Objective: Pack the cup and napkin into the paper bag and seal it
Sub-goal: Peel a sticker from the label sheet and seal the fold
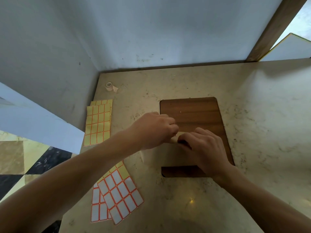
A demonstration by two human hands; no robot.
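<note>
— What is seen of the surface (252, 115) and the room?

— A pale, speckled stone surface is seen, set into a corner of two grey-white walls (151, 31). A wooden post (276, 29) is seen at the far right. A tiled floor (25, 162) in black, cream and tan is seen at the lower left. A dark wooden board (193, 113) is laid on the middle of the surface.

— What else is laid there?

— A small tape roll (109, 86) is stood near the far left corner. Yellow label sheets (98, 122) are laid by the left edge. White label sheets (116, 197) with orange lines are laid nearer, partly on top of each other.

— Where is the bag?

— The bag (161, 157) is laid flat, partly on the board and partly over its left edge, under both hands. It is almost the same colour as the surface, so its edges are hard to see. The cup and napkin cannot be seen.

— How are the hands held?

— The left hand (154, 130) is reached in from the left, and its fingers are curled and pinched on the bag's folded top edge. The right hand (205, 148) is reached in from the lower right, palm down. Its fingers (183, 137) are bent and pressed on the same fold, just beside the left hand.
</note>
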